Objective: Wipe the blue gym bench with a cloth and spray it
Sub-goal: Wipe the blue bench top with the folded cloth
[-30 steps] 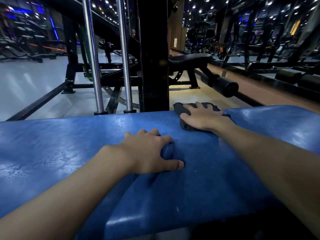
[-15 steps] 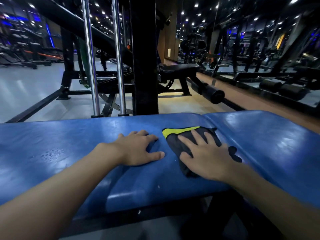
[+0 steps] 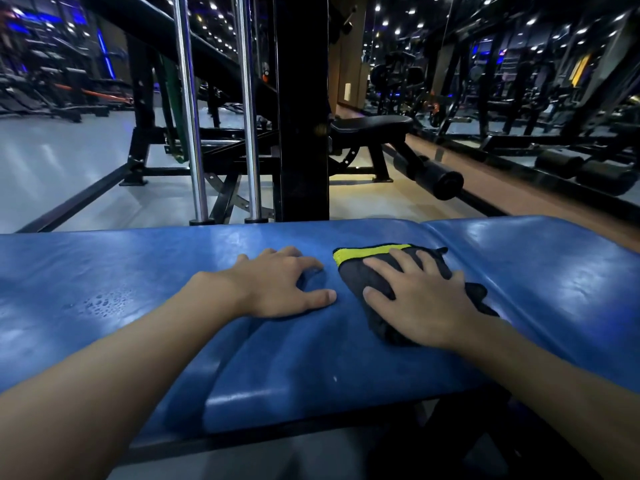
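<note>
Press down through right hand (image 3: 419, 299), flat and spread on cloth (image 3: 360, 271) at middle of bench (image 3: 138, 268); brace with left hand (image 3: 277, 285), spread and empty, just beside it. Wipe in overlapping strokes, working left toward droplets (image 3: 104, 301).

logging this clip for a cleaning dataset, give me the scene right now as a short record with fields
surface: blue gym bench, two pads with a seam right of the cloth
tool: dark cloth with a yellow edge, lying on the bench
right: right hand flat on the cloth, fingers spread
left: left hand rests on the bare pad beside the cloth, holds nothing
wet: droplets on the pad, left of the left forearm
missing: spray bottle not in view
</note>
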{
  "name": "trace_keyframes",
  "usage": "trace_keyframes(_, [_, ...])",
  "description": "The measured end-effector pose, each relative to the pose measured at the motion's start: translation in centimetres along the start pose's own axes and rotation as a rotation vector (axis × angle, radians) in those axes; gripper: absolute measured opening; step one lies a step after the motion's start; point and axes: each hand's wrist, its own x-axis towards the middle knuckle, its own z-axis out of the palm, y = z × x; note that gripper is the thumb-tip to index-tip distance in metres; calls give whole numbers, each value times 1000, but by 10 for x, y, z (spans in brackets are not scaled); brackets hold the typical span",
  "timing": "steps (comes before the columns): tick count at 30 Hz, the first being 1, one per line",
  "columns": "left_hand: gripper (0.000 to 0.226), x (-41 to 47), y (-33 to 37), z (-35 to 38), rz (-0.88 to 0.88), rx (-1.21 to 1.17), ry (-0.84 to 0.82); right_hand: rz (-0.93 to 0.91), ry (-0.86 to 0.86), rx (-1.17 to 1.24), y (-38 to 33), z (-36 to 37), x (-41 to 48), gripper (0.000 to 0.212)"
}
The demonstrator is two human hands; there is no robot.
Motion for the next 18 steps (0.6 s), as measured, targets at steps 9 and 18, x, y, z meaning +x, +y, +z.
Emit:
trace_keyframes(9, [76,9,-13,4,32,101,-4,47,-21,53,-19,-1,143,59])
trace_keyframes(18, [77,10,-16,5,27,65,-4,90,-63,67,-26,-3,151,62])
